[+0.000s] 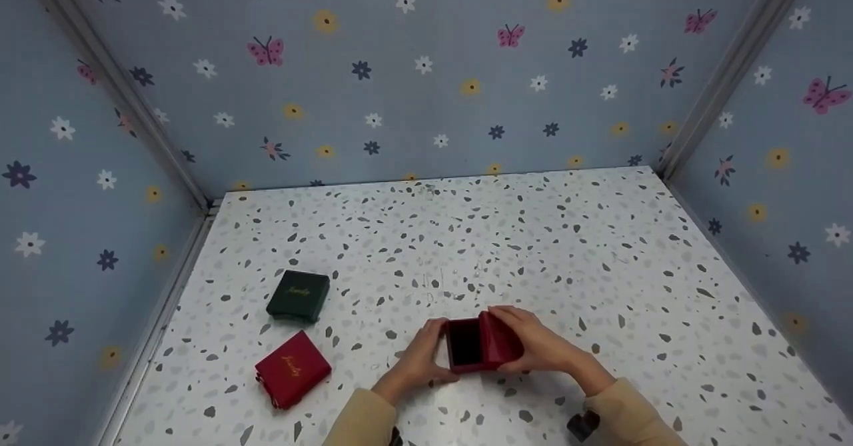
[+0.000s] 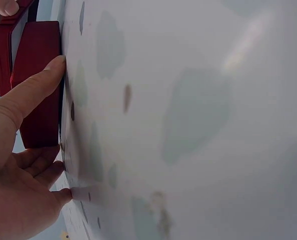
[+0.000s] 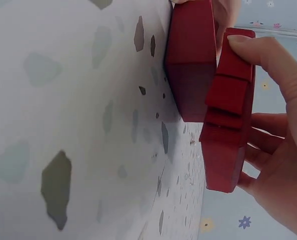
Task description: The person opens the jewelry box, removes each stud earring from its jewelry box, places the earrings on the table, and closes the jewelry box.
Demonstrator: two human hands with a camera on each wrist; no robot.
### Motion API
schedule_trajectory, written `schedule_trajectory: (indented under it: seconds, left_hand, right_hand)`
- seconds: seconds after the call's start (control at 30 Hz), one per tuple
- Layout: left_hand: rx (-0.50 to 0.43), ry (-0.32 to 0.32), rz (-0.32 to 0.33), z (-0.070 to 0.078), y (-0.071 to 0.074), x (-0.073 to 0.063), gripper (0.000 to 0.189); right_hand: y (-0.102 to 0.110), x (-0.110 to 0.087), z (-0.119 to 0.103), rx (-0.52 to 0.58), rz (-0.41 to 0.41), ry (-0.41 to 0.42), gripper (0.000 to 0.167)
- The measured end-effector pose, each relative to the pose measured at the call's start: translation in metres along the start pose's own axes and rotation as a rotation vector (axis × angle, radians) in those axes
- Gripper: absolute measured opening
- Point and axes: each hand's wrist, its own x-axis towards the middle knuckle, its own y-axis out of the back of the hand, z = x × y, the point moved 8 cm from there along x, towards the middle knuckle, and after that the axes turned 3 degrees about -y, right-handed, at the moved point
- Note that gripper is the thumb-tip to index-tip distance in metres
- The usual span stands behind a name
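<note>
A small red jewelry box [image 1: 464,369] stands on the table close to the near side, its lid [image 1: 496,343] raised and tilted toward the right. The inside of the base looks dark, with nothing visible in it. My left hand [image 1: 421,355] holds the base from the left, thumb on the near side and fingers at the far side; the left wrist view shows that thumb pressed on the red base [image 2: 41,110]. On the other side, my right hand [image 1: 543,345] grips the lid. In the right wrist view its thumb lies on the edge of the lid [image 3: 228,107].
Left of the hands lies a red square piece [image 1: 293,369] with gold lettering and a ragged-looking corner. Behind it is a dark green square piece [image 1: 298,296], also gold-lettered. Flower-patterned walls [image 1: 426,66] enclose the speckled white table [image 1: 426,246] at the back and sides.
</note>
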Motion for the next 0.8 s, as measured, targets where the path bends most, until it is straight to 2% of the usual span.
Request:
schedule_trajectory:
  seconds: [0.6,0.8]
  left_hand:
    - [-0.004,-0.049,0.009,0.003,0.001,0.001,0.086]
    - [0.009,-0.041,0.000,0.003,0.001,0.001,0.087]
  right_hand:
    - [-0.011,0.021,-0.023,-0.027,-0.026,0.086,0.093]
    - [-0.013,0.025,-0.029,-0.051,-0.026,0.112,0.092]
